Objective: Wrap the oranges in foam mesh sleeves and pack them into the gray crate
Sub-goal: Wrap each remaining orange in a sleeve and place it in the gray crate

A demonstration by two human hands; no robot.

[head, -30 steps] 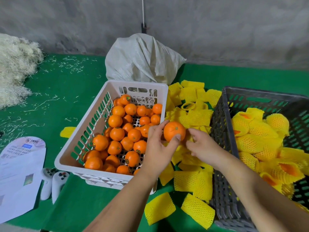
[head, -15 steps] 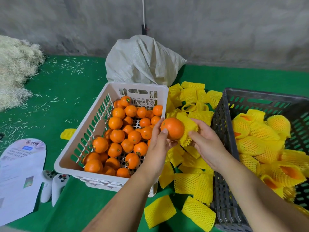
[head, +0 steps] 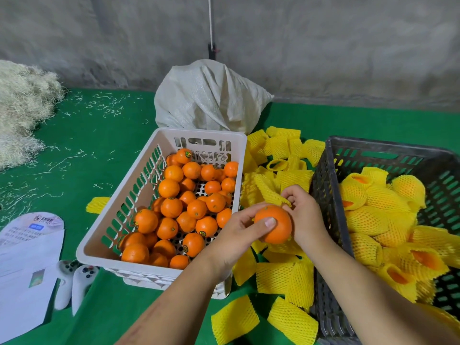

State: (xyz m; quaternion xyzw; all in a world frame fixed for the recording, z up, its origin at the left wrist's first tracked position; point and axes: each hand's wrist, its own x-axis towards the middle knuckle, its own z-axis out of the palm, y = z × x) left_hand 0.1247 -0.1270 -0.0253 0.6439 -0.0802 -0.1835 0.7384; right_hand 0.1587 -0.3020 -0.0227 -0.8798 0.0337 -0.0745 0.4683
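My left hand (head: 239, 232) grips a bare orange (head: 276, 227) between the two crates, thumb across its front. My right hand (head: 305, 215) pinches a yellow foam mesh sleeve (head: 270, 192) just above and behind that orange, touching it. The white crate (head: 99, 235) on the left holds several unwrapped oranges (head: 171, 207). The gray crate (head: 331, 185) on the right holds several oranges wrapped in yellow sleeves (head: 378, 220). Loose sleeves (head: 281, 277) lie on the green surface between and in front of the crates.
A white woven sack (head: 206, 100) stands behind the white crate. A pile of pale straw (head: 22, 105) sits at far left. A white paper sheet (head: 27, 265) and two white controllers (head: 74, 282) lie at lower left. A gray wall runs behind.
Both hands have come down and toward me with the orange. The right hand has lifted a sleeve off the pile and now holds it over the orange.
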